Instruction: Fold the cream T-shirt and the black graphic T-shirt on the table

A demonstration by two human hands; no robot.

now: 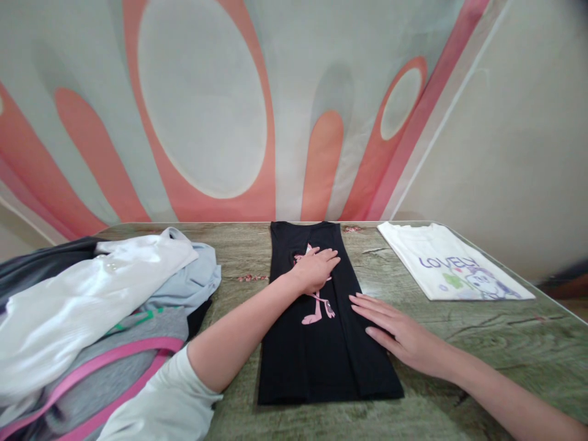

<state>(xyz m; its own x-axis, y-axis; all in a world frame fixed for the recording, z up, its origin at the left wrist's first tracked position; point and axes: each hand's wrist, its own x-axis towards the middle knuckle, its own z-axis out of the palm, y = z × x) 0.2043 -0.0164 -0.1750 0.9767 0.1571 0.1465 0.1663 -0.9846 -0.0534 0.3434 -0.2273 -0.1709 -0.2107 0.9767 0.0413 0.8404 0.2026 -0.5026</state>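
Nearest I see, at the left, a heap of clothes (pixel 87 306) on the wooden table (pixel 496 343). A black garment (pixel 321 373) lies flat at the table's middle. The right hand (pixel 408 337), fingers straight and gripping nothing, touches the garment's right side. Slightly farther, the left hand (pixel 315 269) rests flat upon the printed pink figure (pixel 311 319), also holding nothing. Beyond the right hand lies a white shirt (pixel 432 245), and behind everything, the painted wall (pixel 294 122).
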